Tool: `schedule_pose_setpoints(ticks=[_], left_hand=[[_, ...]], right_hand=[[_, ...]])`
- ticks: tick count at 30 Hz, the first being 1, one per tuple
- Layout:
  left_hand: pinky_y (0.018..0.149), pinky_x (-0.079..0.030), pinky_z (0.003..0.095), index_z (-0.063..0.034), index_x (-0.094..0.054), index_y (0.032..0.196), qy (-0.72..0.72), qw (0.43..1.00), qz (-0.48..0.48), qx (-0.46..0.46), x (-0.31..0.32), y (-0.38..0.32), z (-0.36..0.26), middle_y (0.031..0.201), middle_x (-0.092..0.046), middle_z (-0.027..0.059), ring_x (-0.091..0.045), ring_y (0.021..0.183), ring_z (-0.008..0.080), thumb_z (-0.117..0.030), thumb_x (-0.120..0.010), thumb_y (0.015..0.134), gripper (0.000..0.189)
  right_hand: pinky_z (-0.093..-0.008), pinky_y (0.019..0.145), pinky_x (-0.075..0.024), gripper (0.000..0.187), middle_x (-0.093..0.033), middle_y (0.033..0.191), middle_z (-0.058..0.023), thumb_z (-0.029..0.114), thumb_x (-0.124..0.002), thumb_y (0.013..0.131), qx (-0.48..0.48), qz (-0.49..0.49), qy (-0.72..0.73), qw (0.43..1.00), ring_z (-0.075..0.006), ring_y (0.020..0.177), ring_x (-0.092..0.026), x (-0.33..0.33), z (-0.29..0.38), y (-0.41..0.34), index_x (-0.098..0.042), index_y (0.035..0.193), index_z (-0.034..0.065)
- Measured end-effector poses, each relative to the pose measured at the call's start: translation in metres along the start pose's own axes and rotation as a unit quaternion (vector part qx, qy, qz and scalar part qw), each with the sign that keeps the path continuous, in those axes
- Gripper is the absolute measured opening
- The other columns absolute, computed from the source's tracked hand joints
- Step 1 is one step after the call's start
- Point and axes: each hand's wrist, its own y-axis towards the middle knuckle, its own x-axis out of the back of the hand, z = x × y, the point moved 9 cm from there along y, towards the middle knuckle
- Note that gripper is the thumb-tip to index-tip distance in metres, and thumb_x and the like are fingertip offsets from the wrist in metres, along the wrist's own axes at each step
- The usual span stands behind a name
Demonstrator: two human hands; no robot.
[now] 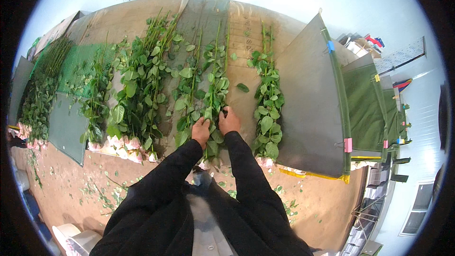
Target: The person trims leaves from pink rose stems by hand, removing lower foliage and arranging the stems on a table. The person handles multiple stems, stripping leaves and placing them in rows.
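Observation:
Both my hands are at a leafy rose stem [215, 78] that lies on the worktable with its bloom toward me. My left hand [201, 132] is at the leaves on the stem's left side, fingertips bent together; whether it grips the stem is not clear. My right hand [229, 120] is on the right side, fingers curled round a small dark thing that I cannot make out. A pale pink rose bloom [204, 164] shows below my hands. Another leafy stem [192, 85] lies just to the left. Rose stems [268, 106] with pink blooms lie to the right.
A large heap of roses [138, 81] and more bundles [42, 85] lie on the left. Grey divider panels [309, 106] with green cloth and coloured clips stand on the right. Cut leaves litter the brown floor [81, 185]. White buckets [80, 240] stand at lower left.

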Motion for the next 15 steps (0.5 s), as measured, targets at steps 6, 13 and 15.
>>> schedule_pose_setpoints(ticks=[6, 13, 15], left_hand=[[0.081, -0.045, 0.0384, 0.0008, -0.043, 0.129, 0.139, 0.987, 0.075, -0.021, 0.002, 0.02, 0.004, 0.119, -0.055, 0.0161, -0.055, 0.102, 0.0279, -0.019, -0.051, 0.092, 0.043], [0.077, -0.048, 0.0381, -0.0009, -0.042, 0.13, 0.378, 0.917, 0.055, -0.113, 0.011, 0.004, -0.021, 0.12, -0.054, 0.0182, -0.057, 0.099, 0.0285, -0.015, -0.057, 0.087, 0.048], [0.079, -0.048, 0.0389, -0.0003, -0.047, 0.126, 0.335, 0.936, 0.05, -0.097, 0.019, 0.012, -0.018, 0.113, -0.058, 0.0196, -0.059, 0.096, 0.0309, -0.015, -0.058, 0.084, 0.046]], right_hand=[[-0.0401, 0.074, -0.0472, 0.033, -0.064, 0.089, -0.0143, 0.027, -0.058, 0.084, 0.022, -0.006, 0.031, 0.999, -0.0304, 0.082, -0.062, -0.001, -0.002, 0.003, -0.056, 0.109, 0.0047], [-0.0421, 0.077, -0.0476, 0.035, -0.063, 0.096, -0.0133, 0.025, -0.056, 0.087, 0.022, 0.046, 0.033, 0.998, -0.0295, 0.086, -0.06, -0.001, -0.008, 0.0, -0.054, 0.117, 0.0082], [-0.0434, 0.078, -0.0478, 0.036, -0.062, 0.099, -0.0131, 0.025, -0.054, 0.088, 0.01, 0.062, 0.035, 0.997, -0.0301, 0.088, -0.059, 0.002, -0.009, -0.001, -0.053, 0.121, 0.0102]])
